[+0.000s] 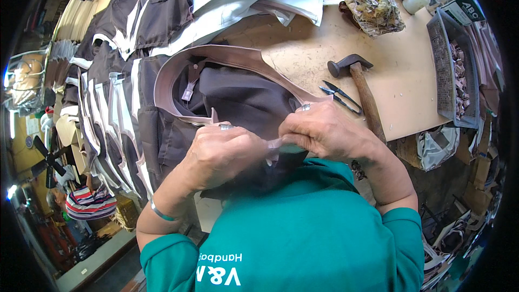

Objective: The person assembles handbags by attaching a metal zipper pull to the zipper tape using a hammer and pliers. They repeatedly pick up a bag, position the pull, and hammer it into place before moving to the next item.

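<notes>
A dark brown fabric handbag (243, 94) with a pinkish leather rim and strap (216, 50) lies at the table's near edge, its opening towards me. Inside hangs a small pale tag (188, 92) on a leather tab. My left hand (224, 150) is closed at the near side of the bag, fingertips slightly blurred. Opposite it, my right hand (323, 130) pinches with thumb and forefinger. Between both sets of fingertips stretches a short pale pink leather strip (274, 143). How the strip joins the bag is hidden by my hands.
Right of the bag lie thread snips (341, 97) and a wooden-handled hammer (365, 94). A clump of dried, yellowish material (367, 1), a white bottle (416, 1) and a grey plastic basket (440, 70) of small pieces stand beyond. Brown and white bag panels (111, 113) pile up at left.
</notes>
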Demonstrator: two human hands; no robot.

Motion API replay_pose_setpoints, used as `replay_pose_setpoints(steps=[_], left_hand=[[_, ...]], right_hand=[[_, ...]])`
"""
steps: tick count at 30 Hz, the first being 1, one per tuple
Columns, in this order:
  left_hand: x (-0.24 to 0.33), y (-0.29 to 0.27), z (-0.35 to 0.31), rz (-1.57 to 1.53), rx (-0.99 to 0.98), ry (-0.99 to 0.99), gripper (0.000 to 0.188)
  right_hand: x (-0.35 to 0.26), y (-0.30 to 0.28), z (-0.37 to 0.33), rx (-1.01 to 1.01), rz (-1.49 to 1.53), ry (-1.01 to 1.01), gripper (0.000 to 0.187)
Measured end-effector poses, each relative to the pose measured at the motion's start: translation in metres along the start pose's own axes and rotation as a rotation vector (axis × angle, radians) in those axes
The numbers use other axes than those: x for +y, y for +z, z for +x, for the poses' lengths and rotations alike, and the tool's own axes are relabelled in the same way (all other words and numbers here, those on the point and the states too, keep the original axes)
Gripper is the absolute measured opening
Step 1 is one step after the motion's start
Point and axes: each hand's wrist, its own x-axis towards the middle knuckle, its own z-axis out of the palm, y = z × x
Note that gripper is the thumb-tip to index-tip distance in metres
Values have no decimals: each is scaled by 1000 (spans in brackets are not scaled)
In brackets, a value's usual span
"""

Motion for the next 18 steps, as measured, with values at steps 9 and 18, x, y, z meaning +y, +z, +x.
replay_pose_setpoints(steps=[9,18], left_hand=[[0,5,3,85,51,108,11],[-1,7,0,51,56,127,20]], right_hand=[[0,2,-1,-36,21,-17,17],[-4,1,2,-91,25,23,15]])
